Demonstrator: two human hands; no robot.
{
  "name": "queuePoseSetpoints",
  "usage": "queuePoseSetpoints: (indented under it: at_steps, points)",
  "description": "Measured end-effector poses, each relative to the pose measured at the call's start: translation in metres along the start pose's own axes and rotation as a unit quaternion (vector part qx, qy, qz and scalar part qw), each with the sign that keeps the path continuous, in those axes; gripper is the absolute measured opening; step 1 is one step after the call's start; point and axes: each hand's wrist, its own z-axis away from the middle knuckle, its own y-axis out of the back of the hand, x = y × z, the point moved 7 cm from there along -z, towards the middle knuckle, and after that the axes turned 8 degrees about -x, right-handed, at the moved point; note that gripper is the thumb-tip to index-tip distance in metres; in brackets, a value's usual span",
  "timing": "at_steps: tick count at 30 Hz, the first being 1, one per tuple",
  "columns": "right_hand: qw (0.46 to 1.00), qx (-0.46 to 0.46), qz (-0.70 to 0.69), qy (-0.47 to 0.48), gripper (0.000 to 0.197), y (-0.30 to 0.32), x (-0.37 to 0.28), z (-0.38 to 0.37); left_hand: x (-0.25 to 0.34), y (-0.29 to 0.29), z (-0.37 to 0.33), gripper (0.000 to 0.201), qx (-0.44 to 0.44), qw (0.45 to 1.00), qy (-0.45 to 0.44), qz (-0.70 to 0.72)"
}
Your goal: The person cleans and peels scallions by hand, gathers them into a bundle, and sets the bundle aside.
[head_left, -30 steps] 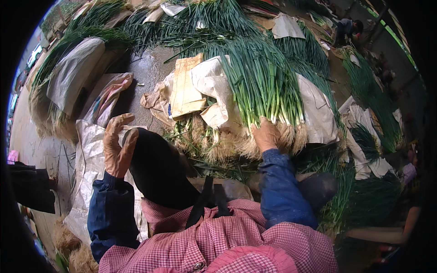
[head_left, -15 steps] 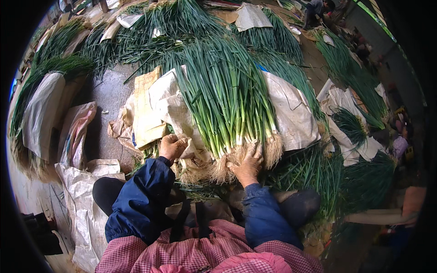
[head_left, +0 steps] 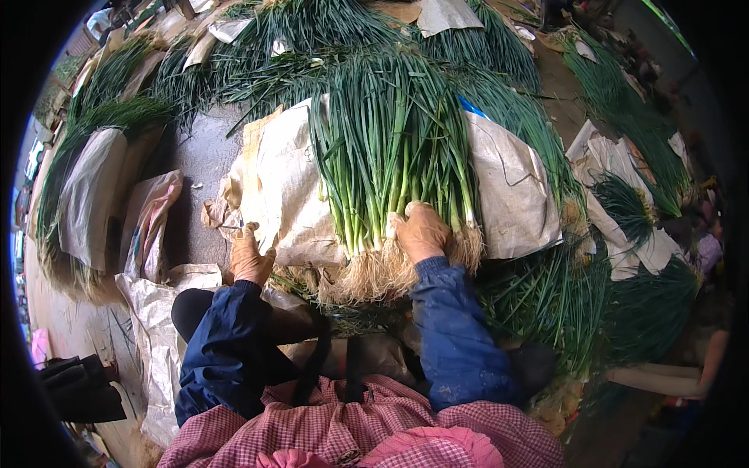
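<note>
A wide bunch of green onions (head_left: 390, 156) lies in front of me, green leaves pointing away and pale, bushy roots (head_left: 374, 273) toward my lap. My right hand (head_left: 421, 232) rests on the white stems just above the roots, its fingers curled over some of them. Beneath the bunch spreads a whitish woven sack (head_left: 289, 195), showing on both sides. At the sack's lower left corner is my left hand (head_left: 251, 256), thumb and forefinger apart, with nothing visible between them. More roots show under the sack's near edge, right of that hand.
Covered heaps of green onions stand at left (head_left: 94, 195) and along the far side (head_left: 312, 39). A crumpled pale sack (head_left: 160, 335) lies by my left knee. Loose green leaves (head_left: 538, 304) spread at right, near another cloth-covered heap (head_left: 616, 195). Grey floor (head_left: 204, 156) shows at left.
My left hand has let go of the sack's bunched edge and moved left; the sack now lies flatter there. My right hand has shifted up slightly from the roots onto the stems.
</note>
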Motion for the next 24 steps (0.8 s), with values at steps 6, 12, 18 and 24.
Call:
queuePoseSetpoints:
  at_steps: [6, 12, 18, 24]
  points:
    - [0.96, -0.085, -0.23, 0.135, 0.028, -0.043, -0.007, 0.021, 0.097, -0.006, 0.088, 0.037, -0.19, 0.809, -0.015, 0.556]
    - [0.952, 0.084, -0.183, 0.23, 0.04, -0.074, -0.015, 0.068, 0.135, -0.084, 0.117, 0.052, -0.244, 0.777, -0.1, 0.572]
    - [0.913, 0.153, -0.192, 0.326, 0.023, -0.063, 0.005, 0.115, 0.141, -0.084, 0.117, 0.036, -0.196, 0.946, -0.123, 0.227]
    - [0.782, -0.041, -0.609, 0.125, 0.017, -0.058, 0.019, 0.117, 0.139, -0.084, 0.146, 0.017, -0.439, 0.498, 0.165, 0.73]
